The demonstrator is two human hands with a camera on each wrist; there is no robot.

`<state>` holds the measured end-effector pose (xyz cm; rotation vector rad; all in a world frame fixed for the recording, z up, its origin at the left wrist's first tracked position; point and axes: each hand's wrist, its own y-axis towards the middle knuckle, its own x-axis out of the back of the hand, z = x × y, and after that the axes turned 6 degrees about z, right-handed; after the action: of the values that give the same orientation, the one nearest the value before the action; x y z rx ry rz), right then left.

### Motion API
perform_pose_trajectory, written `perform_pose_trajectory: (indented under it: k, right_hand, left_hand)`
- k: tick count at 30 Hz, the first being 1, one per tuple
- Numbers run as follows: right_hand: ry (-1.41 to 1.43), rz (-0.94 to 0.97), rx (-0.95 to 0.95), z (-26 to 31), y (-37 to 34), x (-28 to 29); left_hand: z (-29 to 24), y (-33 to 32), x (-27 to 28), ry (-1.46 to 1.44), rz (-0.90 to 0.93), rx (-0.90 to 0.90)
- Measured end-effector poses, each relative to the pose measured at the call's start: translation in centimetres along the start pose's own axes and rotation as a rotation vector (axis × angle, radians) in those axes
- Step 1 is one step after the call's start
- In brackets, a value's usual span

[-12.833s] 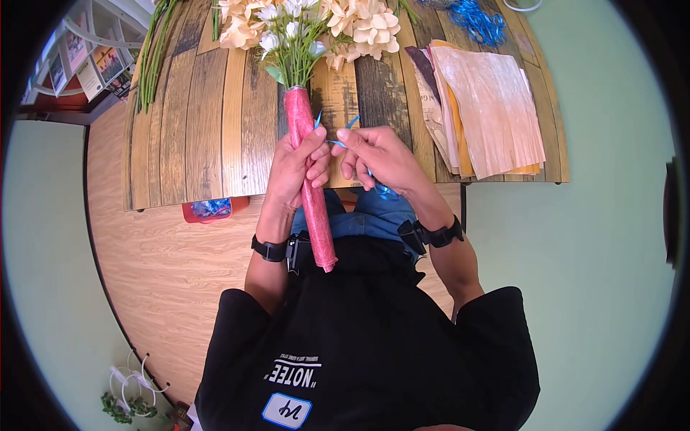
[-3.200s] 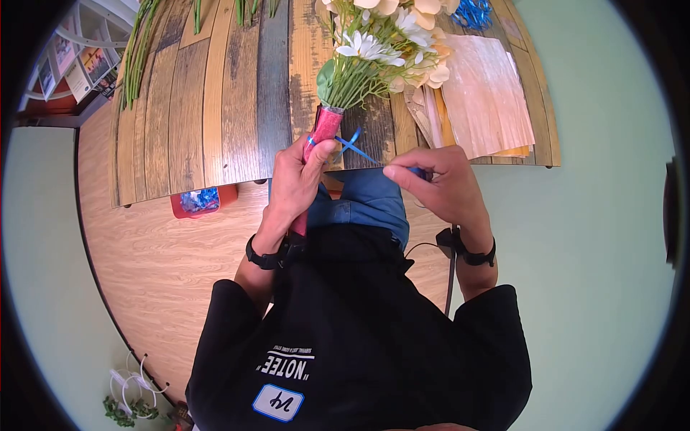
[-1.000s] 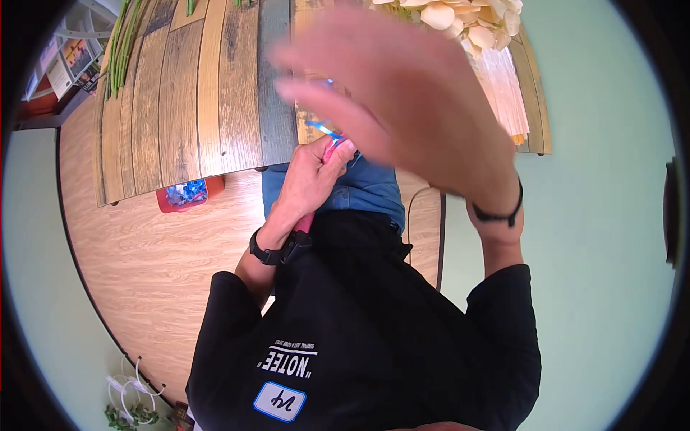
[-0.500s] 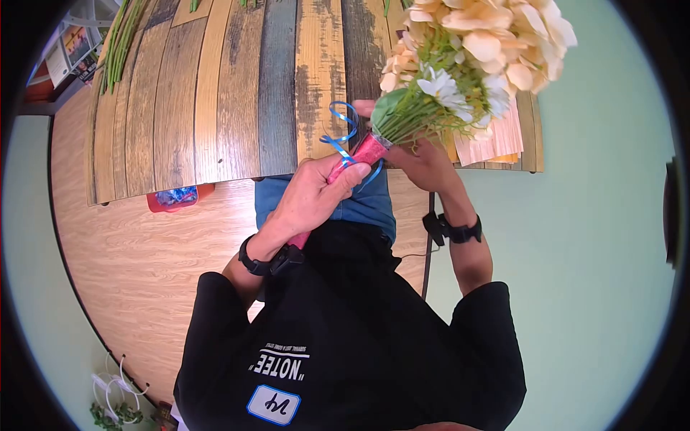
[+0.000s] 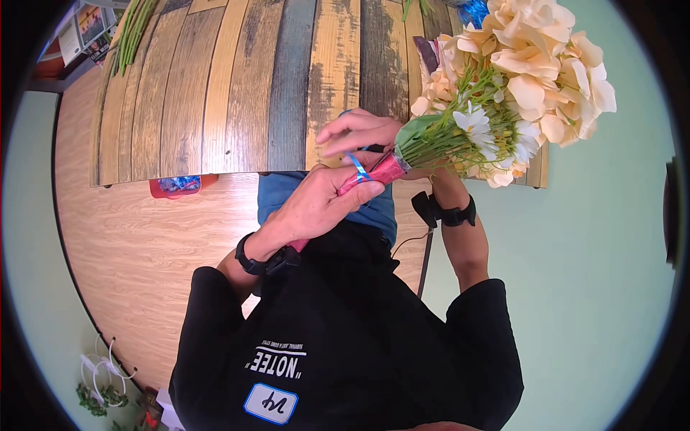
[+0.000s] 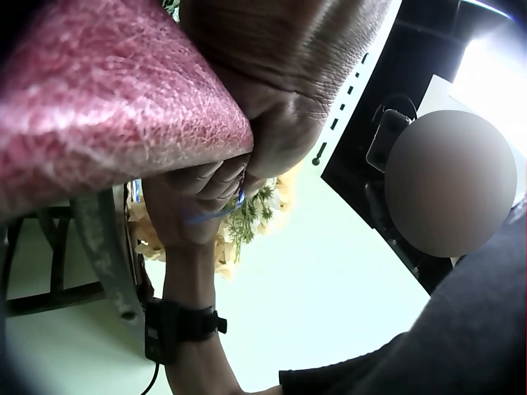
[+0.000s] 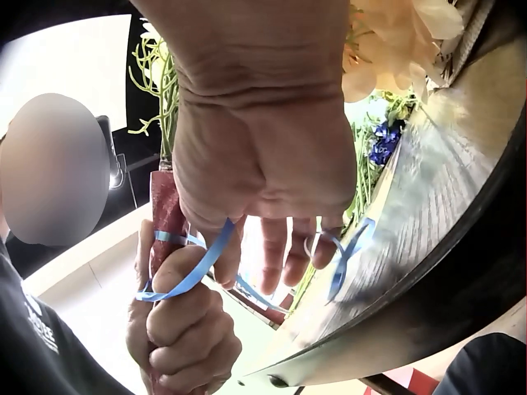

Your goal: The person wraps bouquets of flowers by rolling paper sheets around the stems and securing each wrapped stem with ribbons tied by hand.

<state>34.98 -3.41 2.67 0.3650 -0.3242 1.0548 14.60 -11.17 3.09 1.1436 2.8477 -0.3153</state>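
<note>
The left hand (image 5: pixel 316 205) grips the pink-wrapped stem bundle (image 5: pixel 384 169) of a bouquet, whose cream flowers (image 5: pixel 535 65) and white daisies (image 5: pixel 474 123) lean to the right. Blue ribbon (image 5: pixel 361 172) circles the wrap just above the left thumb. Behind the bundle the right hand (image 5: pixel 370 133) reaches across, fingers extended toward the left. In the right wrist view, blue ribbon (image 7: pixel 202 267) loops from the wrap (image 7: pixel 167 206) to the right hand (image 7: pixel 263 164), and its curled end (image 7: pixel 350 259) hangs by the fingers. In the left wrist view the pink wrap (image 6: pixel 115 107) fills the upper left.
Green stems (image 5: pixel 133 36) lie at the wooden table's (image 5: pixel 237 108) far left. Wrapping sheets (image 5: pixel 425 54) and blue ribbon (image 5: pixel 473 13) are partly behind the flowers. A red bin (image 5: pixel 180 188) with blue material stands below the table's front edge.
The right hand came down from above the bouquet to behind the wrapped stems, then extended farther left. The bouquet swung right and tilted over, with the left hand still gripping it.
</note>
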Motion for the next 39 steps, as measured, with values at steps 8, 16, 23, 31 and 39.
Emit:
perform_pose_trajectory:
  k: [8, 16, 23, 31, 39]
  right_hand:
    - [-0.117, -0.119, -0.002, -0.5, -2.3, -0.2]
    - [-0.224, -0.291, -0.147, 1.0, -3.4, -1.5]
    - [0.01, -0.436, -0.34, 4.0, -5.4, -3.4]
    - [-0.066, -0.501, -0.382, 6.5, -5.9, -4.1]
    - [-0.093, -0.551, -0.394, 8.2, -5.3, -4.9]
  left_hand:
    - [-0.5, 0.1, 0.0, 0.046, 0.033, 0.02]
    - [-0.2, 0.3, 0.2, 0.085, -0.048, -0.014]
    - [0.0, 0.8, 0.7, 0.119, -0.127, -0.017]
    - [0.5, 0.9, 0.5, 0.102, -0.173, -0.024]
    - [0.5, 1.1, -0.3, 0.282, -0.236, -0.095]
